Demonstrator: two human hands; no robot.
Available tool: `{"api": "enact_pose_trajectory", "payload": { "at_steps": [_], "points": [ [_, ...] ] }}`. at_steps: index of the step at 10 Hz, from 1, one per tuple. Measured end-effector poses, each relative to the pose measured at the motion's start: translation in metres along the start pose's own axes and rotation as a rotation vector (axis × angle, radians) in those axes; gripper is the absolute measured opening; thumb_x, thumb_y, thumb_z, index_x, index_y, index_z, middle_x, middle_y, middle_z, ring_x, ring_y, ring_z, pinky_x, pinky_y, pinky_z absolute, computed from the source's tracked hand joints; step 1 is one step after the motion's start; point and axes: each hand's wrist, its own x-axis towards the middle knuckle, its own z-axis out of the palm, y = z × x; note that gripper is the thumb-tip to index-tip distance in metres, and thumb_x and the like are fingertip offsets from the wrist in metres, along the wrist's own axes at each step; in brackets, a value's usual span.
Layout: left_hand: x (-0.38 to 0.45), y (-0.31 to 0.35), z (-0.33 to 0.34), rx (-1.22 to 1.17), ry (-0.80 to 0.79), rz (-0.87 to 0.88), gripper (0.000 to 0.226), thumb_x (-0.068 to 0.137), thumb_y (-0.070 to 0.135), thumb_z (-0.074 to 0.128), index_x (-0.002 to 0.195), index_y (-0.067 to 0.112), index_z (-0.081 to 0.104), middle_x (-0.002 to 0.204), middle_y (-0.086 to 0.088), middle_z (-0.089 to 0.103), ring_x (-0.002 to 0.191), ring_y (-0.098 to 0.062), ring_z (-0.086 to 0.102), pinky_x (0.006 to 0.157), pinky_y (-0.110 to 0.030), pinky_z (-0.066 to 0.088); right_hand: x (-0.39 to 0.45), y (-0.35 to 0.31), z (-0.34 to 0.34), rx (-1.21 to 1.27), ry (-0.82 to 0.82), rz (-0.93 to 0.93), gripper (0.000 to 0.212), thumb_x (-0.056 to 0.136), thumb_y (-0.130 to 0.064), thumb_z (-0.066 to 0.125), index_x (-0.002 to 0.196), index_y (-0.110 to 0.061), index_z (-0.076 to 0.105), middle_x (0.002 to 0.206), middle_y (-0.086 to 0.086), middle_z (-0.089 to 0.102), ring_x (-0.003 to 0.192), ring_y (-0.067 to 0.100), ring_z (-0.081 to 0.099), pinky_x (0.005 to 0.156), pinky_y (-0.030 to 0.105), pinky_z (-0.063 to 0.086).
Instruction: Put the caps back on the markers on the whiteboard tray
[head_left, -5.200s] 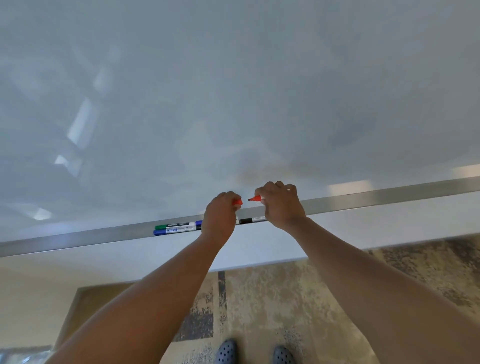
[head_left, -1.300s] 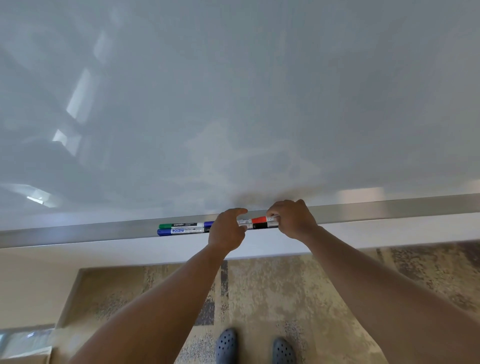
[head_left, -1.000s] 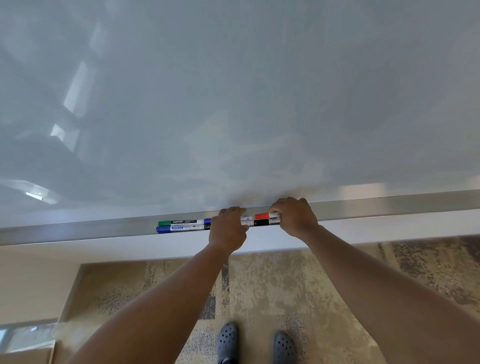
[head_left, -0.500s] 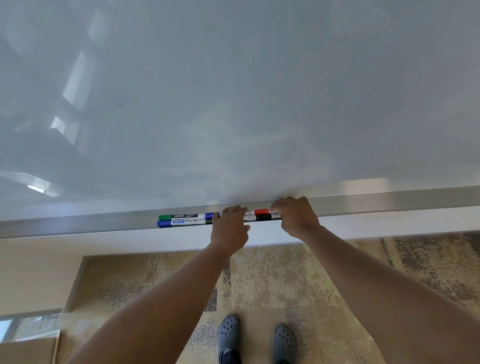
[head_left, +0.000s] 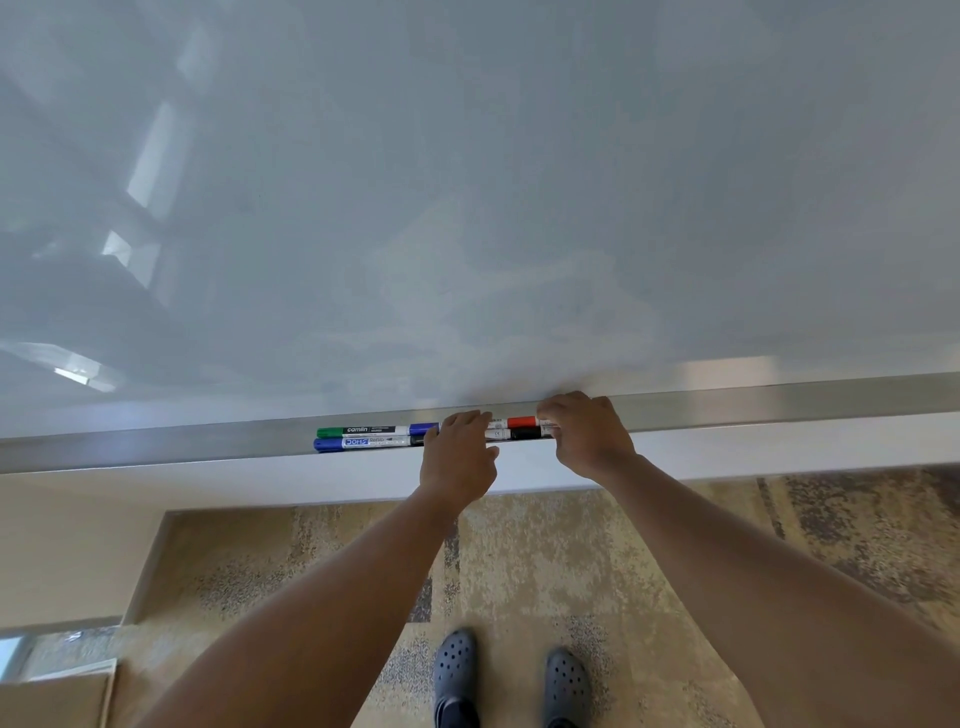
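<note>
Several markers lie capped, end to end in two rows, on the metal whiteboard tray (head_left: 779, 402). On the left are a green marker (head_left: 358, 431) and, in front of it, a blue marker (head_left: 363, 442). To the right lie a red marker (head_left: 521, 422) and, in front of it, a black marker (head_left: 525, 434). A short blue piece (head_left: 423, 428) shows beside my left hand. My left hand (head_left: 457, 457) rests with fairly straight fingers on the middle of the rows, hiding where the markers meet. My right hand (head_left: 587, 436) curls its fingertips round the right end of the red marker.
The whiteboard (head_left: 467, 208) fills the upper view, with a pale wall strip (head_left: 260, 480) under the tray. Below are patterned carpet (head_left: 545, 571) and my two grey clogs (head_left: 514, 680). A cardboard box corner (head_left: 52, 701) sits at the lower left.
The red marker went from uncapped in my hands to capped and lying on the tray behind the black one. My left hand's fingers have loosened over the markers.
</note>
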Motion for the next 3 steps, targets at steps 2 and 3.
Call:
{"api": "enact_pose_trajectory", "payload": {
  "at_steps": [2, 3],
  "points": [
    [-0.007, 0.003, -0.005, -0.034, 0.052, 0.005, 0.053, 0.099, 0.029, 0.050, 0.149, 0.018, 0.035, 0.155, 0.001, 0.038, 0.143, -0.020, 0.031, 0.116, -0.045, 0.026, -0.007, -0.012, 0.000, 0.022, 0.052, -0.028, 0.030, 0.091, -0.021, 0.056, 0.121, -0.018, 0.058, 0.128, -0.004, 0.060, 0.123, 0.021, 0.048, 0.099, 0.041, 0.040],
    [-0.011, 0.004, -0.008, -0.026, 0.045, 0.010, 0.054, 0.101, 0.029, 0.047, 0.151, 0.017, 0.031, 0.158, -0.001, 0.033, 0.145, -0.019, 0.028, 0.116, -0.044, 0.025, -0.009, -0.019, 0.004, 0.041, 0.087, -0.040, 0.030, 0.092, -0.026, 0.054, 0.121, -0.018, 0.056, 0.125, -0.003, 0.061, 0.121, 0.021, 0.049, 0.095, 0.041, 0.041]
  ]
}}
